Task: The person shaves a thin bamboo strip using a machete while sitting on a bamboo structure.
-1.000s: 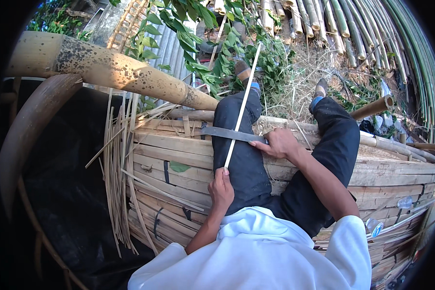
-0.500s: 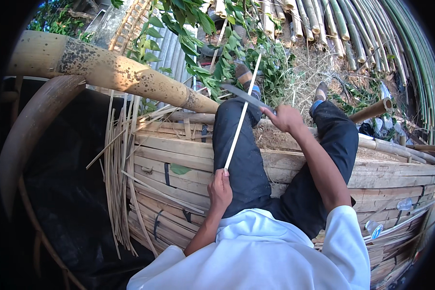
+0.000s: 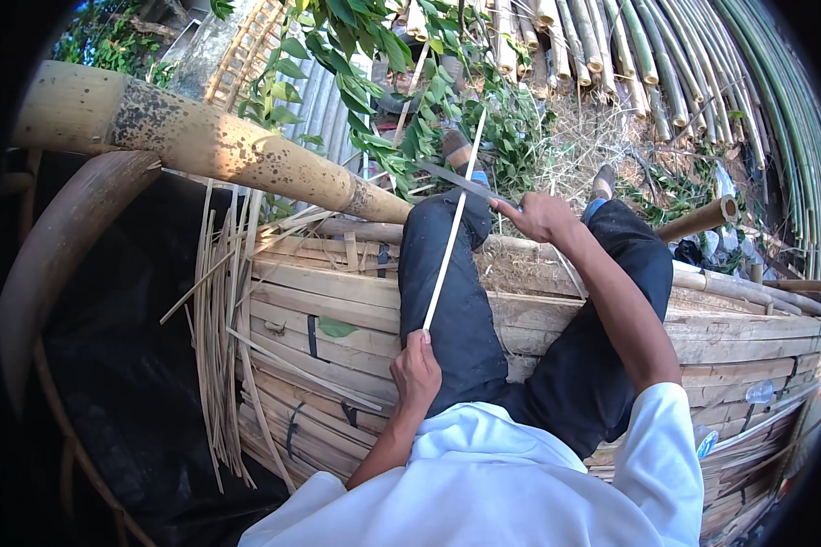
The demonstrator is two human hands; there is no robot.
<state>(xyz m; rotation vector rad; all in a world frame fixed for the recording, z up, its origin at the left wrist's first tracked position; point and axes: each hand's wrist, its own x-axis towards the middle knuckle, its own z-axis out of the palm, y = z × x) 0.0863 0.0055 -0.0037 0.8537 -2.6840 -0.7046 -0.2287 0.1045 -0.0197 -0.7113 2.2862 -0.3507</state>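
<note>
My left hand [image 3: 417, 369] pinches the near end of a long, thin, pale bamboo strip [image 3: 450, 237] beside my left thigh. The strip slants up and away over my dark trouser leg [image 3: 447, 301], its far end in front of green leaves. My right hand [image 3: 549, 219] is closed round the handle of a knife [image 3: 445, 176], and the fingers hide most of that handle. The blade points left and crosses the strip near my left knee. A thin pale sliver [image 3: 570, 273] shows below my right wrist.
I sit on stacked, bundled bamboo slats [image 3: 337, 296]. A thick bamboo pole [image 3: 219, 128] runs along the upper left, with loose thin strips [image 3: 214, 337] hanging below it. Leafy branches [image 3: 374, 91] and bamboo poles [image 3: 666, 55] lie ahead. A clear plastic bottle [image 3: 760, 390] is at the right.
My right hand and the knife have shifted slightly right. The strip's far end has moved a little left and nearer, and the thin sliver below my right wrist now shows.
</note>
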